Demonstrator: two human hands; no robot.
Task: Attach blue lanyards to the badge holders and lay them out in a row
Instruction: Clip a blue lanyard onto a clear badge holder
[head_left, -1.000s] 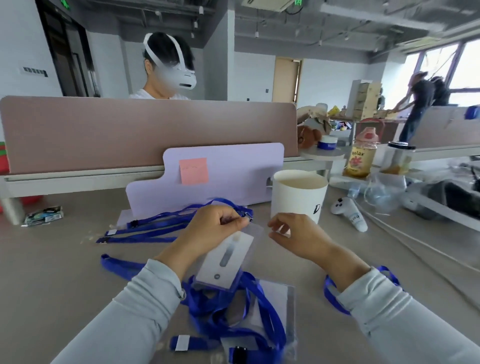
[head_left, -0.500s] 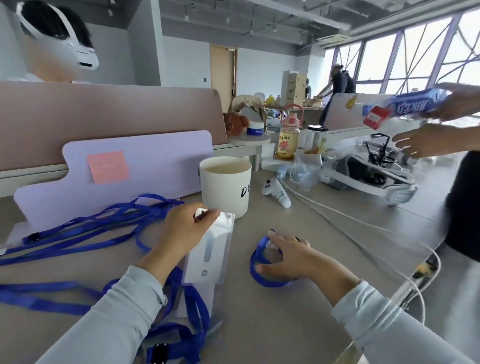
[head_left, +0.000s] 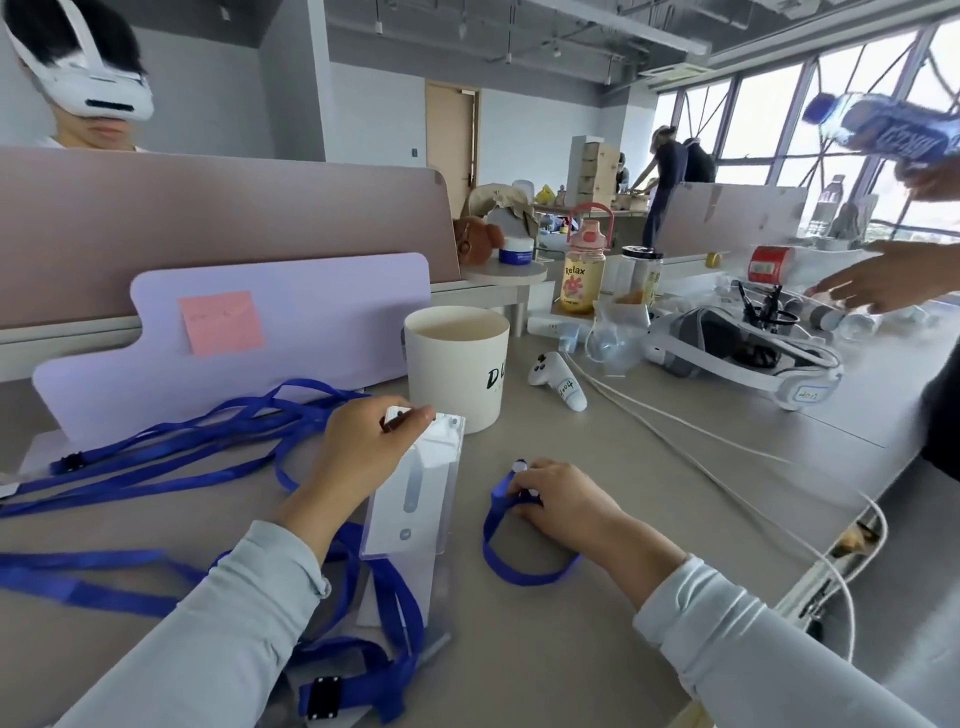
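Pinching badge holder (head_left: 415, 499) by its top with left hand (head_left: 358, 452), lengthwise back from those fingers; gripping blue lanyard (head_left: 511, 569) end with right hand (head_left: 566, 506), just rightward, apart.

Holder: clear rectangular plastic badge holder (head_left: 415, 499) is gleaming, glossy and smooth.
Lanyard: blue flat cloth lanyard (head_left: 487, 540) is looking matt.
Desk: grey desk top (head_left: 519, 665) is looking matt.

clear badge holder (head_left: 415, 499): near upright | blue lanyard (head_left: 488, 535): small loop, just right
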